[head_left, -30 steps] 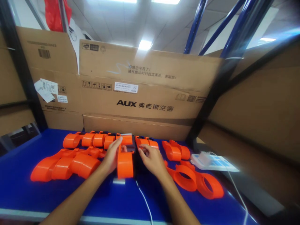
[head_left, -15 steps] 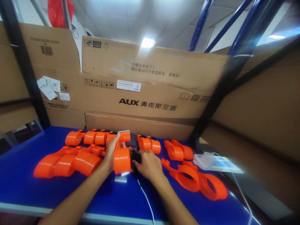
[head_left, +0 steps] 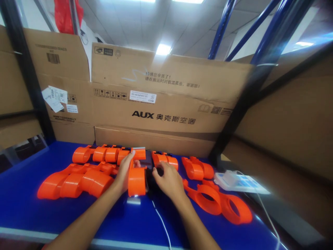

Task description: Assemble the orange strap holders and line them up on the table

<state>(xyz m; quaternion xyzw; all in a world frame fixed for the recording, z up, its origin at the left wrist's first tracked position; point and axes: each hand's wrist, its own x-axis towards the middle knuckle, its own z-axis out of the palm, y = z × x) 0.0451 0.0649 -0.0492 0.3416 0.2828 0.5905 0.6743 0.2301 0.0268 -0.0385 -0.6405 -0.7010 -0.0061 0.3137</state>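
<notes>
My left hand [head_left: 125,175] is closed on an orange plastic part [head_left: 136,182], its wide ring hanging toward me and a flatter end with a silvery edge at the top. Against the right side of that part is a black piece [head_left: 152,182], which the thumb and curled fingers of my right hand [head_left: 168,178] grip; its exact kind is unclear. A white cable [head_left: 162,222] runs from beneath the black piece toward the front edge. Behind my hands a dark flat block [head_left: 148,160] is partly hidden.
Several orange ring parts [head_left: 71,185] lie in rows on the blue tabletop [head_left: 109,220] at left. More rings [head_left: 236,210] lie at right, near a white power strip [head_left: 241,182] with a plug and cord. A cardboard wall [head_left: 111,114] and dark posts [head_left: 231,125] enclose the table.
My right hand has shifted slightly right and up, and more of the black piece shows beside the orange part. My left hand keeps its hold, barely moved.
</notes>
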